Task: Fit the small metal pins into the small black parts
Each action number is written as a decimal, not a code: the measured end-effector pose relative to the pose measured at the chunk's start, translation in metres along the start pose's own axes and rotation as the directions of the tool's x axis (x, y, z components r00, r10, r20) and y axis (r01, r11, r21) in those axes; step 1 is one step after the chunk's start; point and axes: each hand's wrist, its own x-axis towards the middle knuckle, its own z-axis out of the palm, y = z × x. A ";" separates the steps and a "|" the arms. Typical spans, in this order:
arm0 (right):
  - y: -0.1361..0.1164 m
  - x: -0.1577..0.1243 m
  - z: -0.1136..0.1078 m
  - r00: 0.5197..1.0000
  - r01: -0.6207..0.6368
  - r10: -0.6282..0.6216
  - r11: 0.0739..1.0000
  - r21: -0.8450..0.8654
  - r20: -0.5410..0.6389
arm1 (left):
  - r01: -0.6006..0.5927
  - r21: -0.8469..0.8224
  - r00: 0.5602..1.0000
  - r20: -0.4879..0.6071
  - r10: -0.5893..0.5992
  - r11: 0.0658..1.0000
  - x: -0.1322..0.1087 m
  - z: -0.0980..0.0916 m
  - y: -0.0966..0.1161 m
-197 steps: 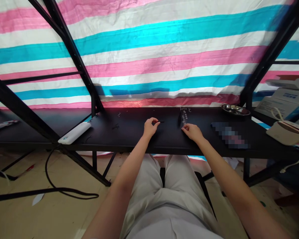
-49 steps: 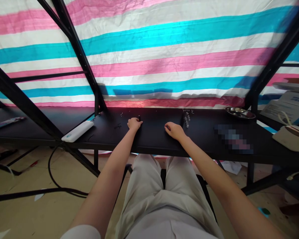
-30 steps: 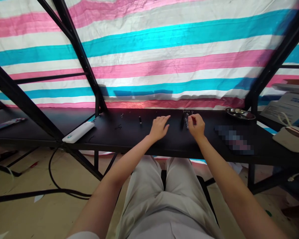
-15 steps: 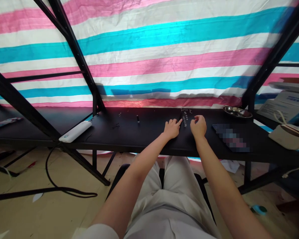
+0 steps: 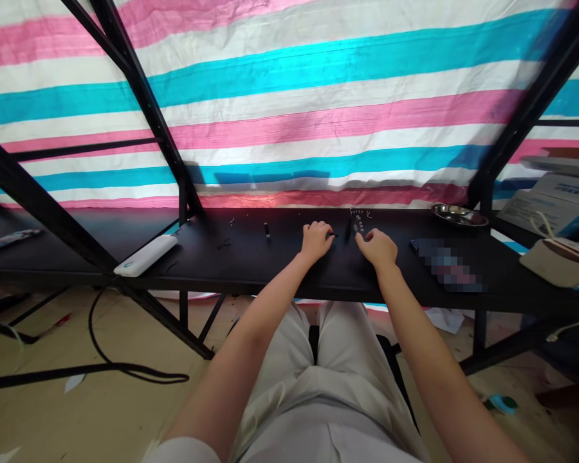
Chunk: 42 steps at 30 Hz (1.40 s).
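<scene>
My left hand [image 5: 316,241] rests on the black tabletop [image 5: 289,260], and a small dark piece [image 5: 331,235] pokes out past its fingertips. My right hand [image 5: 377,248] lies just right of a short row of small metal-and-bead parts [image 5: 357,224], its fingers pointing at the row's near end. Whether those fingers hold anything is too small to see. A thin dark upright piece [image 5: 267,231] stands farther left on the table, apart from both hands. A dark elongated piece [image 5: 348,229] lies beside the row.
A white power bank [image 5: 145,255] lies at the table's left, and a steel dish [image 5: 459,215] sits at the back right. A pixelated flat device [image 5: 444,266] lies right of my right hand. A beige pouch [image 5: 557,262] and white boxes [image 5: 554,196] are farther right. Black frame struts cross the striped tarp behind.
My left hand has drawn back leftward from the row of parts, with the dark piece now at its fingertips. My right hand has turned, and its fingers now point left at the row.
</scene>
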 end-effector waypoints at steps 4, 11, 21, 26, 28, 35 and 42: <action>-0.003 0.000 0.004 0.992 0.015 0.001 0.992 -0.123 0.128 | 0.063 -0.072 0.997 -0.050 -0.066 0.995 -0.010 -0.012 -0.028; -0.002 0.001 0.009 0.979 0.057 -0.021 0.983 -0.172 0.204 | 0.196 -0.217 0.964 -0.138 -0.228 0.956 -0.031 -0.019 -0.045; -0.004 0.001 0.011 0.977 0.046 -0.009 0.985 -0.168 0.215 | 0.144 -0.230 0.961 -0.198 -0.191 0.962 -0.039 -0.021 -0.042; -0.006 -0.001 0.012 0.971 0.106 -0.065 0.980 -0.169 0.229 | 0.109 -0.234 0.966 -0.204 -0.159 0.966 -0.040 -0.021 -0.043; -0.011 -0.004 0.014 0.954 0.204 -0.160 0.966 -0.160 0.255 | 0.092 -0.237 0.969 -0.202 -0.142 0.967 -0.040 -0.021 -0.042; -0.030 -0.017 0.017 0.861 0.499 -0.454 0.843 -0.200 0.230 | 0.040 -0.248 0.979 -0.186 -0.089 0.968 -0.041 -0.024 -0.037; -0.032 -0.021 0.017 0.814 0.581 -0.549 0.770 -0.261 0.192 | 0.027 -0.236 0.986 -0.154 -0.065 0.971 -0.042 -0.030 -0.032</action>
